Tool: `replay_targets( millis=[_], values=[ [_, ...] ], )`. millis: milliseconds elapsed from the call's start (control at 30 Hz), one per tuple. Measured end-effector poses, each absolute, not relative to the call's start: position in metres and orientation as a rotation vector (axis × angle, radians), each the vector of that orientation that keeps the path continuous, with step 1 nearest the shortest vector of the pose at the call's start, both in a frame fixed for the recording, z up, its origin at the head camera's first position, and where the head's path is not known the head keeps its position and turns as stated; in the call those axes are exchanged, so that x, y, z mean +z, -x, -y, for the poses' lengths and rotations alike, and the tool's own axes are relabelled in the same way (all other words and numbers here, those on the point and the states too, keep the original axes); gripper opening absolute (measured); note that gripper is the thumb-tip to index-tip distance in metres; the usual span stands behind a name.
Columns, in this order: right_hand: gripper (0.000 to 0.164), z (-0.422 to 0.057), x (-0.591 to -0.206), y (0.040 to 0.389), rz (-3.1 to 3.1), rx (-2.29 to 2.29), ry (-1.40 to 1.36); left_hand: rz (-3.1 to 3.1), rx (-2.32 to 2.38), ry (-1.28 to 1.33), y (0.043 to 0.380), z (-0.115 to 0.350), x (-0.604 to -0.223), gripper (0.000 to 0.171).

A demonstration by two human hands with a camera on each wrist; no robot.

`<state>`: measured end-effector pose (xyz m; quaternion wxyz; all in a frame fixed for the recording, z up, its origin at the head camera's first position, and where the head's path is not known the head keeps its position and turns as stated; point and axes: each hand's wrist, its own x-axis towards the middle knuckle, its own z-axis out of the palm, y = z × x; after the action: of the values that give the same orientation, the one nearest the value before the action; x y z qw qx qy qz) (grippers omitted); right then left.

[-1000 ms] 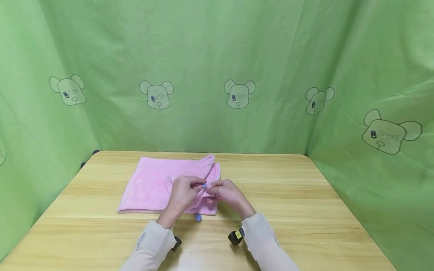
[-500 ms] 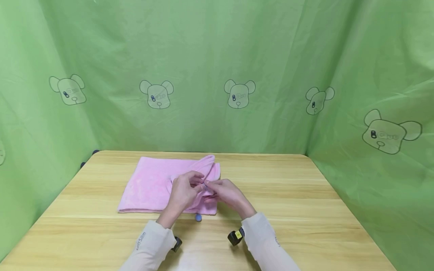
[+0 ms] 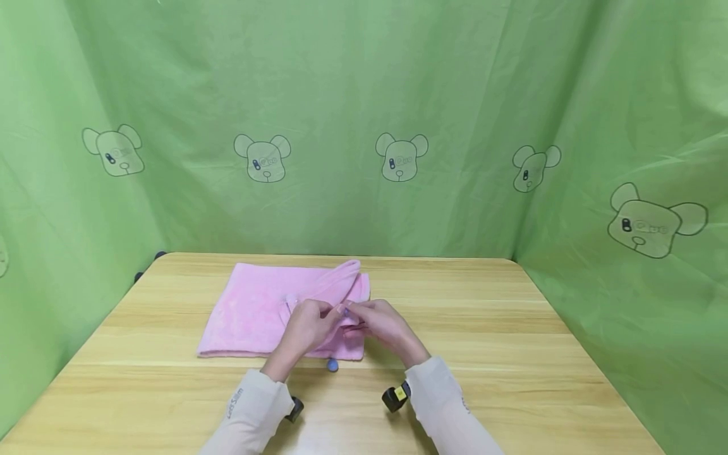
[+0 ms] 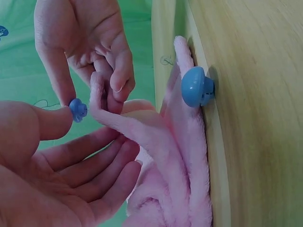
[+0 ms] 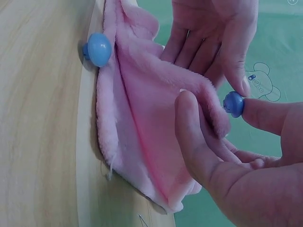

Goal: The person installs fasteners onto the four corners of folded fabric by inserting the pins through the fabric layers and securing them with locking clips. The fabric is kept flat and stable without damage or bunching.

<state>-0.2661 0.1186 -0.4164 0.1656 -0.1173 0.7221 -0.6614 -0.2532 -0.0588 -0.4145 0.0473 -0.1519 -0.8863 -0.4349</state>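
A folded pink plush cloth [image 3: 250, 309] lies on the table, its right part bunched and lifted. At its raised edge sits a small blue pin [image 4: 78, 109], its thin metal point directed at the cloth. My right hand [image 5: 236, 161] grips that edge between its fingers, thumb against the pin's blue end. My left hand [image 4: 71, 165] touches the same pin with its thumb, while its fairly straight fingers reach behind the cloth. Whether the point has pierced the cloth, I cannot tell. Beside the cloth's near edge, a blue mushroom-shaped piece [image 3: 332, 364] rests on the table.
The wooden table [image 3: 478, 354] extends around the cloth. Green curtains [image 3: 335, 82] printed with bear outlines enclose its back and sides. A black camera [image 3: 396, 397] is strapped on my right wrist, and another black camera [image 3: 296, 409] on my left.
My left fingers were pinching the blue pin; their grip has loosened, with the thumb still on it. My right thumb has moved onto the pin. The cloth stays in place.
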Motion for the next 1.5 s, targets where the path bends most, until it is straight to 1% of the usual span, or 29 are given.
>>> replay_targets(
  millis=[433, 633, 833, 900, 1033, 1100, 1333, 1500],
  values=[
    [0.032, -0.118, -0.417, 0.266, -2.048, -1.903, 0.316, 2.725, -1.329, 0.468, 0.256, 0.058, -0.416, 0.02],
    [0.031, -0.118, -0.417, 0.267, -2.049, -1.911, 0.314, 2.76, -1.322, 0.468, 0.256, 0.058, -0.414, 0.019],
    [0.03, -0.119, -0.418, 0.268, -2.092, -1.891, 0.323, 2.764, -1.293, 0.559, 0.255, 0.057, -0.414, 0.027],
    [0.03, -0.119, -0.419, 0.268, -2.08, -1.892, 0.34, 2.733, -1.258, 0.594, 0.255, 0.057, -0.416, 0.023],
    [0.029, -0.118, -0.42, 0.269, -2.058, -1.899, 0.355, 2.682, -1.182, 0.61, 0.254, 0.057, -0.417, 0.007],
    [0.03, -0.117, -0.42, 0.269, -2.065, -1.889, 0.356, 2.664, -1.133, 0.618, 0.254, 0.058, -0.417, 0.005],
    [0.039, -0.114, -0.418, 0.268, -2.09, -1.891, 0.32, 2.634, -1.083, 0.573, 0.256, 0.062, -0.414, 0.005],
    [0.04, -0.113, -0.417, 0.268, -2.087, -1.909, 0.283, 2.569, -1.146, 0.397, 0.261, 0.075, -0.41, 0.006]
  ],
)
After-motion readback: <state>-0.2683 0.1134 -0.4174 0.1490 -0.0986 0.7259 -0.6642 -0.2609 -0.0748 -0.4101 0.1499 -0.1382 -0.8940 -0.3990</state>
